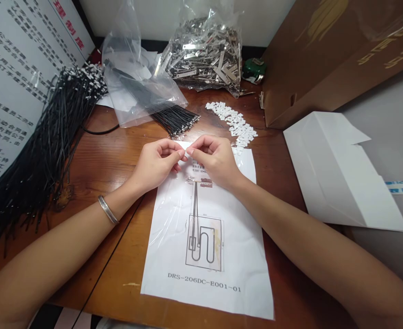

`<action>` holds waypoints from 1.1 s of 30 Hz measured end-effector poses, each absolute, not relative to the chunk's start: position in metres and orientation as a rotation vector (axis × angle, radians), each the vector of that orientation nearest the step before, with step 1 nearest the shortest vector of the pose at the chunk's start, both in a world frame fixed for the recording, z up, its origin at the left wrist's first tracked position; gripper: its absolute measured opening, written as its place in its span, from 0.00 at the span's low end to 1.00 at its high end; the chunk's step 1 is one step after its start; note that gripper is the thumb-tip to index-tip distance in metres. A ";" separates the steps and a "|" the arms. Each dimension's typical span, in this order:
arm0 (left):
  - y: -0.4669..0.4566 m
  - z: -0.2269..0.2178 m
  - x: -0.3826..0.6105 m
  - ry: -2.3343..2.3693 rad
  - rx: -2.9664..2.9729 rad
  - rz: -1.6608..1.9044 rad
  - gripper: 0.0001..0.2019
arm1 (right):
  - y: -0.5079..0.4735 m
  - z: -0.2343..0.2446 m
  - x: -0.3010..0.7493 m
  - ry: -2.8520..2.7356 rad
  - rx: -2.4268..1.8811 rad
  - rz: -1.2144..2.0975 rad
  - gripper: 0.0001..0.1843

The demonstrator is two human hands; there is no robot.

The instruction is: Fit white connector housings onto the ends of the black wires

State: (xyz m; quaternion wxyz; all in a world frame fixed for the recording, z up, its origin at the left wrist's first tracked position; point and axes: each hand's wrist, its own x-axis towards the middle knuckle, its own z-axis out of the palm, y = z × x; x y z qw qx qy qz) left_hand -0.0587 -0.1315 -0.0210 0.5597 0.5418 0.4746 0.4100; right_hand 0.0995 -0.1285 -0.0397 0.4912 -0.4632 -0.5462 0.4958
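My left hand (163,160) and my right hand (211,157) meet fingertip to fingertip over the top of a printed sheet (174,228). Both are closed in a pinch; whatever sits between the fingers is too small to make out. Just beyond them lies a bundle of black wires (177,116) with metal terminals at the near ends, partly inside a clear plastic bag (126,100). A pile of small white plastic connectors (235,123) spreads behind my right hand. The sheet carries a wiring drawing and the text DRS-206DC-E001-01.
At left, a large heap of black wires with white ends (50,128) leans on a board with printed text (12,59). A bag of metal strips (204,59) stands at the back, a green object (254,71) beside it. Right are a brown box (290,68) and folded white card (338,178).
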 end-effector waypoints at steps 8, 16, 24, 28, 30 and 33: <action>-0.131 -0.022 -0.060 1.123 1.267 0.961 0.10 | -0.130 -0.037 0.100 -1.306 -1.130 1.184 0.09; -0.131 -0.021 -0.059 1.139 1.240 0.955 0.13 | -0.130 -0.037 0.099 -1.272 -1.154 1.165 0.09; -0.131 -0.019 -0.058 1.136 1.227 0.958 0.15 | -0.129 -0.038 0.099 -1.275 -1.141 1.155 0.09; -0.131 -0.018 -0.058 1.132 1.202 0.954 0.16 | -0.129 -0.039 0.099 -1.285 -1.138 1.170 0.09; -0.131 -0.018 -0.058 1.133 1.195 0.952 0.16 | -0.129 -0.040 0.100 -1.291 -1.137 1.179 0.09; -0.130 -0.018 -0.058 1.132 1.192 0.950 0.15 | -0.129 -0.041 0.100 -1.298 -1.131 1.197 0.09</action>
